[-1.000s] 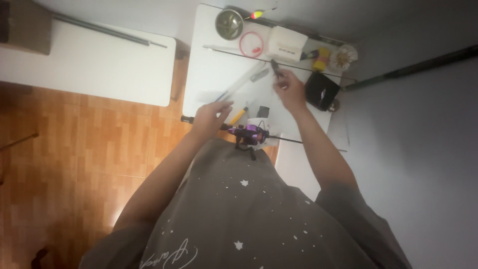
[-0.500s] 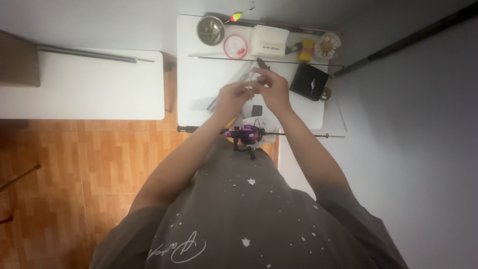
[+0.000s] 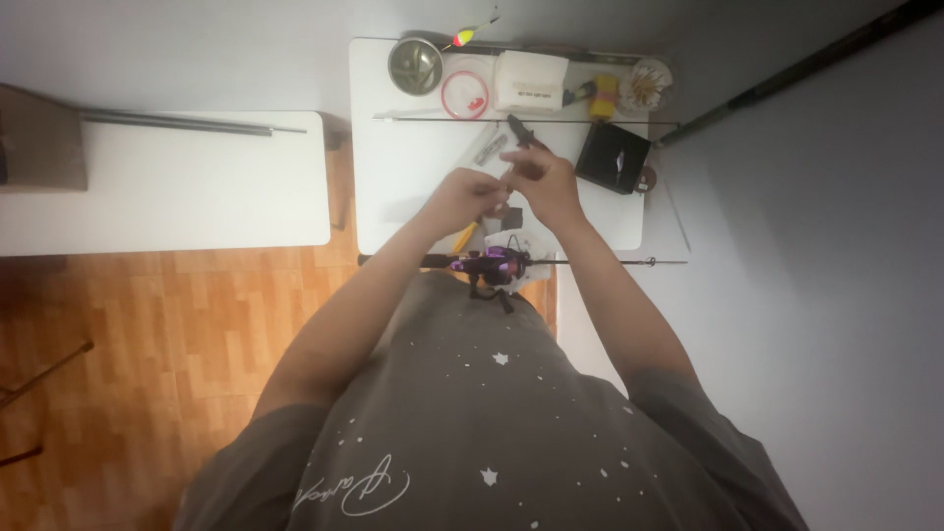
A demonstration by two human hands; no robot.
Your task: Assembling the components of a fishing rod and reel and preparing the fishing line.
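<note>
A: Item one, left hand (image 3: 460, 197)?
B: Forearm angled up over the white desk (image 3: 413, 197), fingers pinched narrow on something too small to tell

A: Item two, right hand (image 3: 546, 182)?
B: Raised just beside the left, fingertips meeting it, grip also narrow; dark pliers (image 3: 523, 133) jut past it

A: Below them?
B: Purple-reeled fishing rod (image 3: 492, 264) lying across the near desk edge

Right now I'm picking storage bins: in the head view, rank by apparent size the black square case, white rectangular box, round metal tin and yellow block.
1. black square case
2. white rectangular box, close behind
3. round metal tin
4. yellow block
</note>
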